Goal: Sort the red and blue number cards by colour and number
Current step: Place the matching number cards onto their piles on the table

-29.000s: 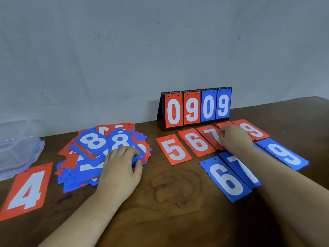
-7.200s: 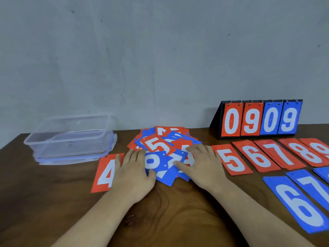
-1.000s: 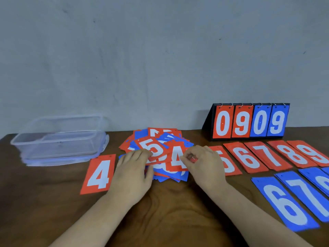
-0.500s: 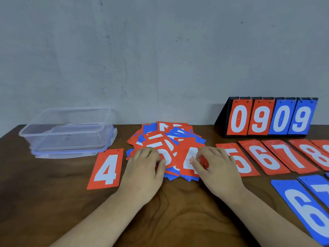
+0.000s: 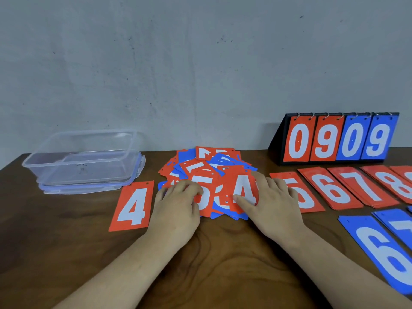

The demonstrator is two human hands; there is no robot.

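A mixed pile of red and blue number cards (image 5: 211,161) lies at the table's middle. My left hand (image 5: 178,206) rests on its left side, fingertips at a red 5 card (image 5: 204,181). My right hand (image 5: 272,206) lies on the pile's right side, with thumb and fingers pressing on a red 4 card (image 5: 243,188) on top. Another red 4 card (image 5: 133,206) lies alone to the left. Right of the pile runs a row of red 5 (image 5: 307,201), red 6 (image 5: 332,188), red 7 (image 5: 361,184) and red 8 (image 5: 394,184). Blue 6 (image 5: 383,250) and blue 7 (image 5: 399,224) lie nearer me.
A clear plastic container (image 5: 82,159) stands on its lid at the back left. A black flip scoreboard (image 5: 338,139) reading 0909 stands at the back right against the wall. Bare dark wood shows in front of my hands.
My right hand has worked the red 4 card out onto the top of the pile's right side. My left hand stays on the pile. The head camera has shifted a little.
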